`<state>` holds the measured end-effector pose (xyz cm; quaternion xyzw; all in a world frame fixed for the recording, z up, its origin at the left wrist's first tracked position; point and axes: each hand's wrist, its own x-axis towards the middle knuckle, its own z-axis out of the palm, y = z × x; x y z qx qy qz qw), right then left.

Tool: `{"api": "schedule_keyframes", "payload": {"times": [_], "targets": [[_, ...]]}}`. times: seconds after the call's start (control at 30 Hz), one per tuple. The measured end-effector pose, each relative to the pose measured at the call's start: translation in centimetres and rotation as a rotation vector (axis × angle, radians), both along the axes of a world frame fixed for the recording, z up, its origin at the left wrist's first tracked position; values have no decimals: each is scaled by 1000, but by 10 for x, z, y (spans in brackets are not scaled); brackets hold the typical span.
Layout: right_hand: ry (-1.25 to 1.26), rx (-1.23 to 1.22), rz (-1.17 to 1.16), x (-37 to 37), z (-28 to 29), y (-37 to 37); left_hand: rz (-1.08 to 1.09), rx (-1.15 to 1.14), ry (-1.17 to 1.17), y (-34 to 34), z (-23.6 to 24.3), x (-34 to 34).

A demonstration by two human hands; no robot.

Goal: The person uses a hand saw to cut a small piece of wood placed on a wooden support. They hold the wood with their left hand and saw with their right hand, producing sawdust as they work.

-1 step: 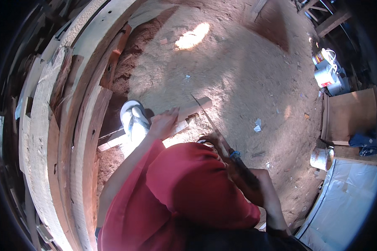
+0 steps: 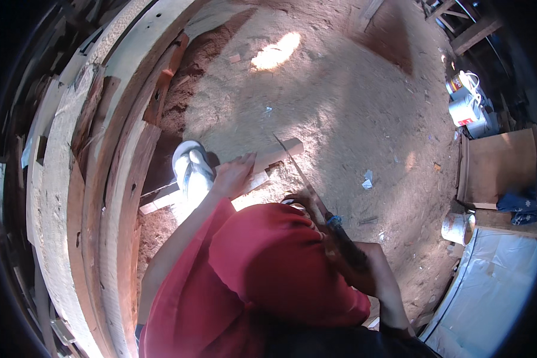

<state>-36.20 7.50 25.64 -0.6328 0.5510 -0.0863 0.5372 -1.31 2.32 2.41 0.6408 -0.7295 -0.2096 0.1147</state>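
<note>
My left hand [image 2: 232, 174] is closed on a short wooden batten [image 2: 283, 149], which lies low over the sawdust-strewn ground beside another light strip of wood [image 2: 158, 204]. My right hand [image 2: 364, 265] grips the dark handle of a long narrow saw [image 2: 313, 191] with blue wrapping near the blade's base. The blade slants up-left across the batten near its right end, just right of my left fingers. My sandalled left foot [image 2: 192, 170] rests by the wood at left. Red cloth over my leg [image 2: 262, 250] hides much of the lower middle, including part of my right foot.
Stacked rough timber beams [image 2: 71, 197] line the left side. At right are several paint buckets [image 2: 462, 110], another bucket [image 2: 456, 228], a brown board [image 2: 492, 167], blue patterned cloth [image 2: 516, 209] and a pale sheet-covered surface [image 2: 489, 286]. Wooden posts [image 2: 471, 36] stand beyond, upper right.
</note>
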Motion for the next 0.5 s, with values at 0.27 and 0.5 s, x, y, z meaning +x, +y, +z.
{"api": "schedule_keyframes", "payload": {"times": [0.27, 0.5], "targets": [[78, 206, -136, 5, 46, -20, 21, 217, 29, -11, 20, 22], [90, 263, -155, -8, 31, -22, 88, -44, 189, -16, 0, 11]]}}
